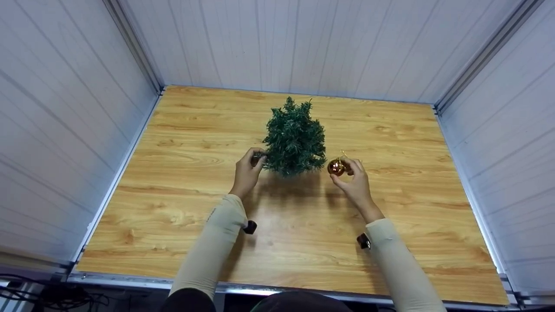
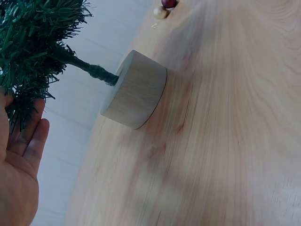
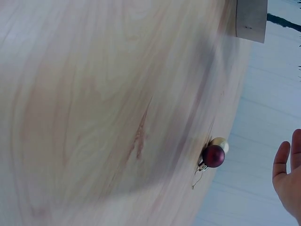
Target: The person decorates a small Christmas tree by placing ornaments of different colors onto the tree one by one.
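Note:
A small artificial Christmas tree point(image 1: 293, 139) stands upright on a round wooden base point(image 2: 136, 89). At its lower left, my left hand point(image 1: 248, 170) holds a branch tip point(image 2: 19, 110) between thumb and fingers. To the right of the tree, my right hand point(image 1: 356, 182) pinches a shiny gold bauble point(image 1: 336, 167) with a thin gold loop, close beside the branches. The right wrist view shows part of the right hand point(image 3: 289, 176) at its edge, with the held bauble out of frame.
A dark red bauble point(image 3: 213, 156) with a hanging loop and a pale gold bauble point(image 3: 222, 143) lie together on the wooden tabletop point(image 1: 173, 195). White panel walls point(image 1: 277, 47) enclose the table at the back and both sides.

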The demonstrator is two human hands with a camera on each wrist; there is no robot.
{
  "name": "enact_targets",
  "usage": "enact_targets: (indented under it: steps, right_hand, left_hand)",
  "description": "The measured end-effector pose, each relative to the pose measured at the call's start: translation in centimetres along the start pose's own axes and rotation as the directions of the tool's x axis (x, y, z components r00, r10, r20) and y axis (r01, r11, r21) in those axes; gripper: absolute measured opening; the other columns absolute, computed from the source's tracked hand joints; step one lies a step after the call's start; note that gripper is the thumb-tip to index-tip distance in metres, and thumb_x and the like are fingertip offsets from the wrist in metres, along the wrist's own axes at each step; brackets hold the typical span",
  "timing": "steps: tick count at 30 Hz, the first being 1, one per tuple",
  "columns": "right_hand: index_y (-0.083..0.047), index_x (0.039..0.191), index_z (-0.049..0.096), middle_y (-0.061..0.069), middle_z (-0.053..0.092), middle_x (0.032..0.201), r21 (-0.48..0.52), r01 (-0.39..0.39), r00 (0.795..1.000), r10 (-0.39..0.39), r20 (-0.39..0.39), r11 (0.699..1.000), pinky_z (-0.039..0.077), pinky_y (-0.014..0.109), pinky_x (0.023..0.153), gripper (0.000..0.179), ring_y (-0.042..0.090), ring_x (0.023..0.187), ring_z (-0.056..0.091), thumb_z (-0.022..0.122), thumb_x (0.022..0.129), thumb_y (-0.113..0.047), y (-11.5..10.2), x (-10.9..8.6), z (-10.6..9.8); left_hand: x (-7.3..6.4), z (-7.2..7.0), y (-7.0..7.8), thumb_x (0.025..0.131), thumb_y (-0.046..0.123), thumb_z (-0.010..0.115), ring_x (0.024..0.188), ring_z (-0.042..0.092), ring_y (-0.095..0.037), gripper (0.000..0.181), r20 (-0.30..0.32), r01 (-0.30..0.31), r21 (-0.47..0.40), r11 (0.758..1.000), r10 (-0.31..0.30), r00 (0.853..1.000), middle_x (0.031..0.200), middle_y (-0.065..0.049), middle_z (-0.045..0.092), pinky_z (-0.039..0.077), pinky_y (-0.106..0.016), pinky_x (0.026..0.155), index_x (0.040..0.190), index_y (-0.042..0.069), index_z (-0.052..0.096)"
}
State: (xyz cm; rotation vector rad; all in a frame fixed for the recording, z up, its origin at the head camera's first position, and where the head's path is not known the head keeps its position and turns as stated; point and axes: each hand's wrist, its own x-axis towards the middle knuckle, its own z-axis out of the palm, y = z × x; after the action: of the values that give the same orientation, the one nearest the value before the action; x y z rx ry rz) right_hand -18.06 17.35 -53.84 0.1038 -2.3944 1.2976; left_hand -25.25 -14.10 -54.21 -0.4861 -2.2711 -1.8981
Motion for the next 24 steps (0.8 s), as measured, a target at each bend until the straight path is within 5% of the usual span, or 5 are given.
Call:
enact_targets:
  steps: [14, 24]
  right_hand:
    - [0.0, 0.125, 0.061, 0.016, 0.06, 0.116, 0.018, 0.0, 1.0, 0.0, 0.004, 1.0, 0.046, 0.049, 0.085, 0.053, 0.026, 0.099, 0.056, 0.082, 0.077, -0.007, -0.8, -0.3, 0.2]
    - [0.0, 0.126, 0.061, 0.015, 0.06, 0.115, -0.009, 0.016, 1.0, -0.015, 0.005, 1.0, 0.046, 0.045, 0.084, 0.054, 0.026, 0.097, 0.056, 0.082, 0.076, -0.007, -1.1, -1.0, 0.1]
  left_hand:
    - [-0.2, 0.2, 0.5, 0.099, 0.006, 0.056, 0.085, 0.06, -0.019, 0.018, -0.008, 0.064, -0.006, 0.998, -0.064, 0.998, 0.11, -0.014, 0.064, 0.046, -0.029, 0.073, 0.116, 0.004, 0.062]
    - [-0.5, -0.3, 0.4, 0.098, 0.015, 0.059, 0.088, 0.063, -0.017, 0.016, 0.01, 0.052, -0.025, 0.998, -0.051, 0.999, 0.108, -0.004, 0.065, 0.049, -0.031, 0.076, 0.114, 0.014, 0.064]
